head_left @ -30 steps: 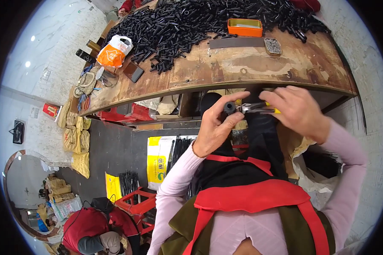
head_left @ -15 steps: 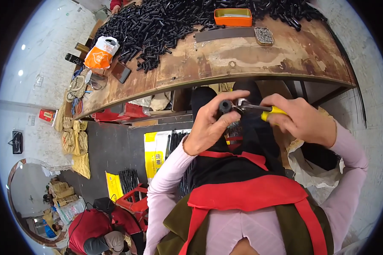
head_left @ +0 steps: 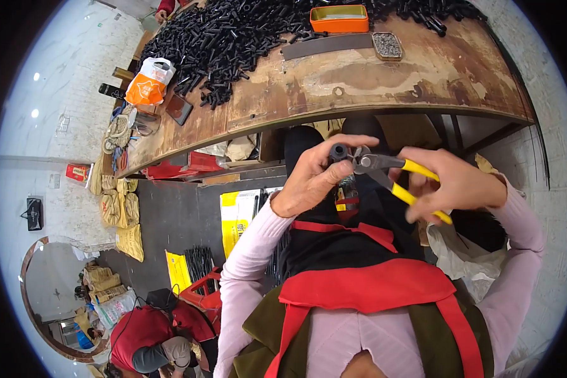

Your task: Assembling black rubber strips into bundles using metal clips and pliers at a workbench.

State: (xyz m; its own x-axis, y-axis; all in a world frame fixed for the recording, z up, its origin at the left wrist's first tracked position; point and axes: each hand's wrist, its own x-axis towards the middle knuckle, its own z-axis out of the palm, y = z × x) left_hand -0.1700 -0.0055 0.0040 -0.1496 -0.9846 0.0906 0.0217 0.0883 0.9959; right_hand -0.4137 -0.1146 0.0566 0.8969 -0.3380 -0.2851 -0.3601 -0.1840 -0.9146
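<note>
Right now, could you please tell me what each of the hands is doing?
Left hand: closed, holding a short black tube.
Right hand: holding pliers, their yellow handles spread apart.

One wide fisheye view from the left of two head-worn cameras, facing down. The wearer's chest [head_left: 337, 337] is near, at lower middle; the left hand [head_left: 312, 179] is at centre, the right hand [head_left: 457, 183] right of it; farther off, a workbench [head_left: 397, 82] curves across the top.
</note>
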